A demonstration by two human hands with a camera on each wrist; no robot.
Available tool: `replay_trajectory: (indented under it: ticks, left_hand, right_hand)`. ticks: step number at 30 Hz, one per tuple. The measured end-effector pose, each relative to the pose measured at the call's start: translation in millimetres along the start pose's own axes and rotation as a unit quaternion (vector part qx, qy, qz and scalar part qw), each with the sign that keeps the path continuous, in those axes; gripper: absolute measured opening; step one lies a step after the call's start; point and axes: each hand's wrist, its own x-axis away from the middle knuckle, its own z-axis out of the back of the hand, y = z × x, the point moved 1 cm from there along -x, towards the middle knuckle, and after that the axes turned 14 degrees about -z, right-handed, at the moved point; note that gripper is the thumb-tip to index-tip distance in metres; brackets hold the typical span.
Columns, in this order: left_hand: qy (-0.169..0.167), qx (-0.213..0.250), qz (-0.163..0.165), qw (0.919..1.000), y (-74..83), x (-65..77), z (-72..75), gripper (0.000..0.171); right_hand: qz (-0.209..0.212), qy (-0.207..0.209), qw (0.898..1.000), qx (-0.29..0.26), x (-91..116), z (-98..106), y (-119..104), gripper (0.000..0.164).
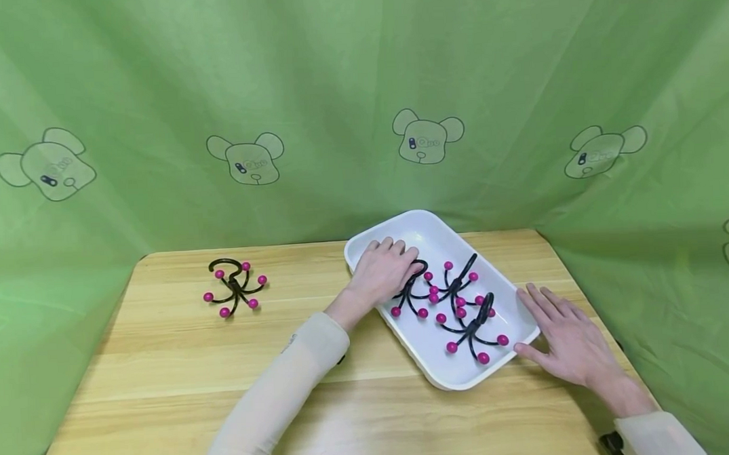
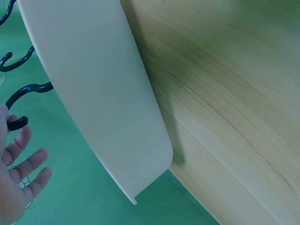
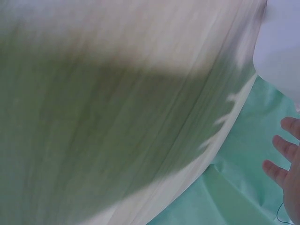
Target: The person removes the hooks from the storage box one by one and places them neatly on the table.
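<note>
A white tray [image 1: 421, 350] lies at an angle on the right of the table, holding three black multi-arm hook hangers with pink ball tips. My left hand [image 1: 383, 271] reaches over its left rim and pinches the curved hook of the leftmost hanger [image 1: 409, 292], also seen as a black hook [image 2: 28, 91] in the left wrist view. Beside it lie the middle hanger [image 1: 455, 288] and the front hanger [image 1: 474, 328], close together. My right hand [image 1: 571, 344], fingers straight and spread, has its fingertips right at the tray's right rim.
Another hanger [image 1: 234, 287] of the same kind lies on the left of the wooden table [image 1: 200, 370]. A green curtain [image 1: 334, 86] with printed bear heads stands right behind the table and along both sides.
</note>
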Motion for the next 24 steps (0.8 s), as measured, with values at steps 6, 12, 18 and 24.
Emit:
replay_trajectory:
  ticks: [6,12,18,24]
  left_hand:
    - [0.016,-0.001,-0.001,0.9999,-3.2,0.8,3.1,0.037]
    - [0.032,0.004,-0.003,0.9995,-7.0,2.3,9.7,0.035]
    - [0.024,0.013,0.001,0.9996,-10.9,4.7,15.1,0.035]
    - [0.039,0.009,-0.012,0.9991,-13.8,6.5,23.1,0.034]
  right_hand:
    - [-0.002,-0.001,1.0,0.001,-1,0,0,0.109]
    - [-0.004,-0.004,1.0,0.001,0,0,0,0.109]
    - [-0.002,-0.007,1.0,-0.004,0,0,-1,0.108]
    - [0.0,-0.003,1.0,-0.002,1,0,0,0.108]
